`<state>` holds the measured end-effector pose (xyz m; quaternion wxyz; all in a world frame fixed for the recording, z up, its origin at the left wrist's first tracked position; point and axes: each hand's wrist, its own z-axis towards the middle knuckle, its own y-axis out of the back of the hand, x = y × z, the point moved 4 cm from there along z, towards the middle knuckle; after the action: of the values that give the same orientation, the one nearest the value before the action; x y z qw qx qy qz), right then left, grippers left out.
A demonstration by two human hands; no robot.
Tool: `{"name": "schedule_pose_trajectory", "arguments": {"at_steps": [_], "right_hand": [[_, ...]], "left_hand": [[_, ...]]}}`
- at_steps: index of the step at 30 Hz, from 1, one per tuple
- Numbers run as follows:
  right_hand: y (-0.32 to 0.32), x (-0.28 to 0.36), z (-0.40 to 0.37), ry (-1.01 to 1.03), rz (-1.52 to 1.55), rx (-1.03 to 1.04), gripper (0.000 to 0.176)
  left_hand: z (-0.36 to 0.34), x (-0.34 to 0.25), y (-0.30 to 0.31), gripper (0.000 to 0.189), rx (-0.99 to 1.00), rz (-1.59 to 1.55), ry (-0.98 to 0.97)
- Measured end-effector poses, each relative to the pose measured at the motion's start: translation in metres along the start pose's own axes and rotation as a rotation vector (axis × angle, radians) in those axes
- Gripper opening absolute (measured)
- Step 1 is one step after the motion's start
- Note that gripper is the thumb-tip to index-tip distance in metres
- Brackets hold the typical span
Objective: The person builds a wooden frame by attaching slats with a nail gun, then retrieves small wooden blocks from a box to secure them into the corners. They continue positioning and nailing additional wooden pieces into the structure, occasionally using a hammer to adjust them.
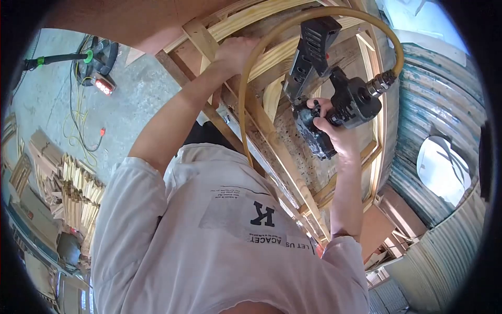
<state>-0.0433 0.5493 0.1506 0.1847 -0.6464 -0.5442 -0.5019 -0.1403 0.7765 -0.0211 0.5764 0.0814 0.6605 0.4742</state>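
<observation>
My right hand (334, 123) is wrapped round the grip of a black nail gun (358, 104), whose long slotted magazine points up over the wooden frame. A yellow air hose (243, 99) runs from the gun's metal fitting, arches over the top and comes down between my arms. My left hand (235, 55) lies at the upper part of the wooden frame (280, 152), its fingers bent over a slat and partly hidden. The frame is built of pale strips with braces across a speckled brown board.
A brown panel (125, 23) juts in at the top left. On the floor stand a black fan (102, 57) and a red-lit display (103, 86) with loose cables. Stacked wood strips (78, 193) are at lower left. Corrugated metal sheeting (429, 94) rises at right.
</observation>
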Motion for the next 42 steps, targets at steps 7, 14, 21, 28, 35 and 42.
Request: {"name": "schedule_pose_trajectory", "arguments": {"at_steps": [7, 14, 21, 28, 35, 42], "right_hand": [[-0.002, -0.004, 0.002, -0.007, 0.043, 0.002, 0.018], [0.000, 0.001, 0.004, 0.047, -0.044, 0.028, 0.019], [0.007, -0.003, 0.001, 0.108, -0.162, -0.006, 0.023], [0.005, -0.019, -0.014, 0.084, -0.005, 0.041, 0.018], [-0.007, -0.009, -0.012, 0.066, 0.149, 0.060, 0.017], [-0.009, -0.009, -0.008, 0.063, 0.032, 0.105, 0.017]], "left_hand": [[-0.002, -0.009, 0.009, 0.026, 0.019, 0.027, 0.051], [-0.002, -0.012, 0.014, 0.031, 0.065, 0.050, 0.070], [-0.002, -0.016, 0.014, 0.031, -0.037, 0.056, 0.071], [-0.006, -0.014, 0.011, 0.029, -0.123, 0.087, 0.002], [-0.002, -0.004, -0.001, 0.033, -0.036, 0.108, 0.034], [-0.003, -0.016, 0.016, 0.033, -0.019, 0.074, 0.103]]}}
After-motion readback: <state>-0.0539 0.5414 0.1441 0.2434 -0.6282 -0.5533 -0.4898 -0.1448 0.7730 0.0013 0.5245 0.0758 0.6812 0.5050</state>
